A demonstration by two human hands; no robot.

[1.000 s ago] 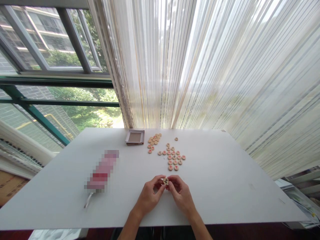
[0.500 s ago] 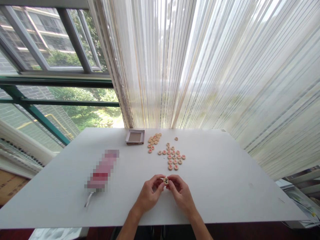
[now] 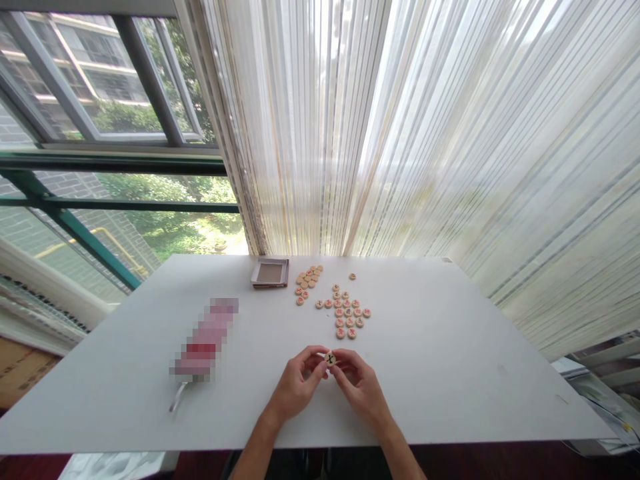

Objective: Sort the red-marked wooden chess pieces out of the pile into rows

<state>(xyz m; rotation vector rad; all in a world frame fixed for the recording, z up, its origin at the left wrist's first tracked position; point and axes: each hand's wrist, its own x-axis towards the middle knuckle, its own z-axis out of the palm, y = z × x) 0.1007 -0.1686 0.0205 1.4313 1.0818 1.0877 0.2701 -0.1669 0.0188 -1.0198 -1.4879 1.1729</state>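
Observation:
A round wooden chess piece [image 3: 330, 359] with a black mark is pinched between the fingertips of both my hands, just above the white table [image 3: 450, 360]. My left hand [image 3: 297, 387] grips it from the left, my right hand [image 3: 361, 388] from the right. Beyond them lies a cluster of round pieces [image 3: 349, 313] with red and black marks. A second group of pieces [image 3: 307, 283], mostly blank side up, lies further back left. A small open box [image 3: 271, 273] stands beside that group.
A blurred pink and red object [image 3: 205, 340] with a strap lies on the table's left half. Striped sheer curtains [image 3: 425, 133] hang behind the table, and a window [image 3: 100, 133] is at the left. The table's front edge runs just below my wrists.
Both hands and the pinched piece have shifted slightly away from me and up; the piece has turned a little between the fingers. The pieces on the table have not moved.

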